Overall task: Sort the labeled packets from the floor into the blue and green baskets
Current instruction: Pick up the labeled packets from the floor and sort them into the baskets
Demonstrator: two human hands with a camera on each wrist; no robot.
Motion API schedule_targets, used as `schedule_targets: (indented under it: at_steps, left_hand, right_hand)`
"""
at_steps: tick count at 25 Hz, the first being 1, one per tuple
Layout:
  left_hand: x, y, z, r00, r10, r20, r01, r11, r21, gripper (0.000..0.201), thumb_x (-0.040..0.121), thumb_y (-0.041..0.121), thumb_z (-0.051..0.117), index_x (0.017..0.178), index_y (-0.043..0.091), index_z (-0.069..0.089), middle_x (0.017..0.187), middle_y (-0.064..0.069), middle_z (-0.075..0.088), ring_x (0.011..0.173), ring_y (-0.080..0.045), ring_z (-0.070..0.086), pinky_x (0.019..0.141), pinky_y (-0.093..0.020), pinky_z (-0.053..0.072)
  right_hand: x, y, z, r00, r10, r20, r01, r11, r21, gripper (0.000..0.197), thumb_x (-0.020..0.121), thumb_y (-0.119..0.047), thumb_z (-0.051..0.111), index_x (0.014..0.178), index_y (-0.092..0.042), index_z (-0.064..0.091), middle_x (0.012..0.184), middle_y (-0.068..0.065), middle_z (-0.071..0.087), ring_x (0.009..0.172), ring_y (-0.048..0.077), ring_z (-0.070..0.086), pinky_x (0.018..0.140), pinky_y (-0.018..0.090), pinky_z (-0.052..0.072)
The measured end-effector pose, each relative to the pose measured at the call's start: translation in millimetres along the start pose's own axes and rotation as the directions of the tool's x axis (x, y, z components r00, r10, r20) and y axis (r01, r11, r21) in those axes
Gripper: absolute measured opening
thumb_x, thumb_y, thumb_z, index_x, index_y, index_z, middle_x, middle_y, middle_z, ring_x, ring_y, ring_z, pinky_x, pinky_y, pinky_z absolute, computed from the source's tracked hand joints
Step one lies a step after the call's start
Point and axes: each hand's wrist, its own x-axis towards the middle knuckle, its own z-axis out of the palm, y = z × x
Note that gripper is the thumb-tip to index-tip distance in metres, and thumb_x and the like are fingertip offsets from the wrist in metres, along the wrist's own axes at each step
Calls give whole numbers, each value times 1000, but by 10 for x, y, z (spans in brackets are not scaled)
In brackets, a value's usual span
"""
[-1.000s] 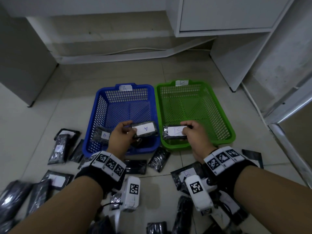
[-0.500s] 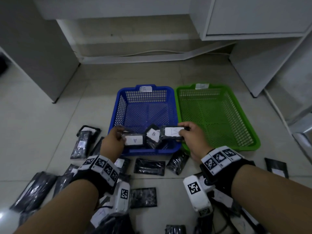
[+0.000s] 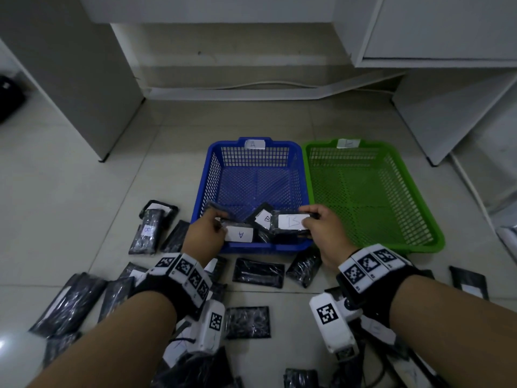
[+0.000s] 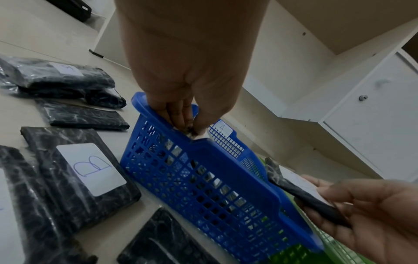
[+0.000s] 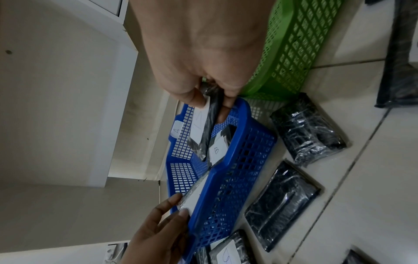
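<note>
A blue basket [image 3: 212, 175] tagged A and a green basket [image 3: 414, 242] stand side by side on the floor. My left hand [image 3: 205, 233] pinches a black packet labeled A [image 3: 240, 234] at the blue basket's near-left corner. My right hand [image 3: 321, 228] grips a black packet labeled B [image 3: 291, 222] over the blue basket's near-right corner, beside the green basket. Another B-labeled packet [image 3: 264, 218] lies inside the blue basket between the two. The right wrist view shows the held B packet [image 5: 209, 123] edge-on, pinched by thumb and fingers.
Several black packets lie scattered on the tiled floor in front of and left of the baskets, one with a B label [image 4: 90, 169]. White cabinets [image 3: 436, 26] stand behind and to the right. The green basket holds nothing.
My head view has swung left, so the baskets sit further right. My left hand has lowered the A packet into the blue basket's near corner; my right hand holds the B packet over its near-right corner.
</note>
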Motion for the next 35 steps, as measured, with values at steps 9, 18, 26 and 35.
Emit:
schedule_targets:
  at_steps: [9,18,26,35]
  left_hand:
    - [101,-163,51,999,19,40,-30,958,284,28,92,16,46,118,24,55,110,-8,66,99,-31,60,91,-49,47]
    - [351,-37,-14,960,254,117,-270,727,631,49,85,11,55,133,16,48,143,-5,39,130,-26,37,106,-37,34]
    - [594,-151,-72,949,186,256,-314,459,831,56,90,18,51,142,13,34,146,-8,35,142,-25,22,120,-43,6]
    - [373,158,104,982,174,-77,-125,896,426,66,69,29,75,122,4,44,126,-15,36,105,-35,49,85,-45,48]
  right_hand:
    - [1,67,-21,1000,-16,-9,16,998,-60,33,86,7,52,89,-25,62,101,10,66,83,22,64,78,44,55]
    - [145,62,32,999,-20,-28,18,998,-55,33,86,6,52,86,-25,62,99,10,65,81,23,61,76,42,54]
    - [94,137,34,1000,-16,1,16,997,-77,31,89,2,53,91,-28,62,105,9,65,86,27,62,77,44,54]
    - [408,-85,-311,936,94,-340,-32,982,184,29,93,6,41,113,-8,58,107,13,58,70,21,61,54,21,53]
